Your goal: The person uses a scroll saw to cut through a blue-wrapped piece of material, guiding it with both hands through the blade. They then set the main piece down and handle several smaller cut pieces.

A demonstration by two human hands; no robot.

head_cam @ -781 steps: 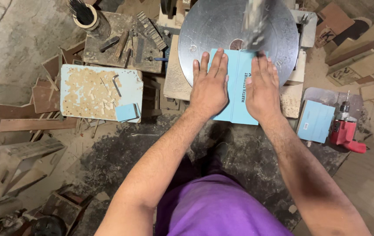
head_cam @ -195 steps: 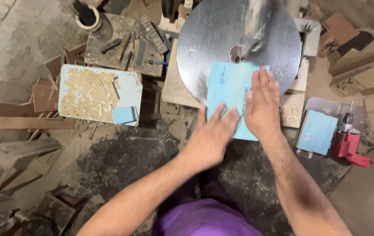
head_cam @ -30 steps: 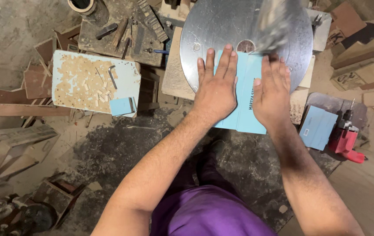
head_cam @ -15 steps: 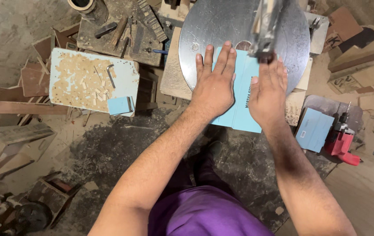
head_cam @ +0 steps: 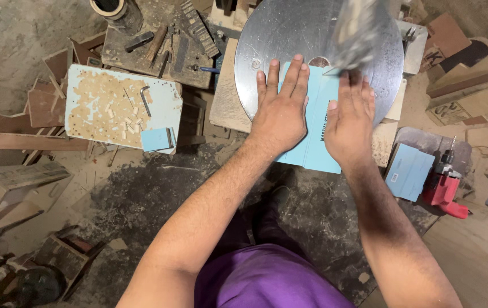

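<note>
A light blue rectangular board (head_cam: 318, 122) lies flat on a round grey metal saw table (head_cam: 289, 34). My left hand (head_cam: 281, 111) presses palm-down on the board's left half, fingers spread and pointing away from me. My right hand (head_cam: 349, 117) presses flat on its right half, fingers together. A blurred metal blade guide (head_cam: 361, 28) hangs just beyond my right fingertips, at the board's far edge. The near end of the board overhangs the table toward me.
A light blue tray (head_cam: 164, 102) with wood chips, a hex key and a small blue square stands at the left. A tool-strewn bench (head_cam: 158, 43) is behind it. A blue board (head_cam: 408, 171) and red power drill (head_cam: 444, 185) lie at right. Wood offcuts surround the dusty floor.
Both hands have stayed flat on the blue board, which has shifted only slightly against the blade. The view has drifted a little.
</note>
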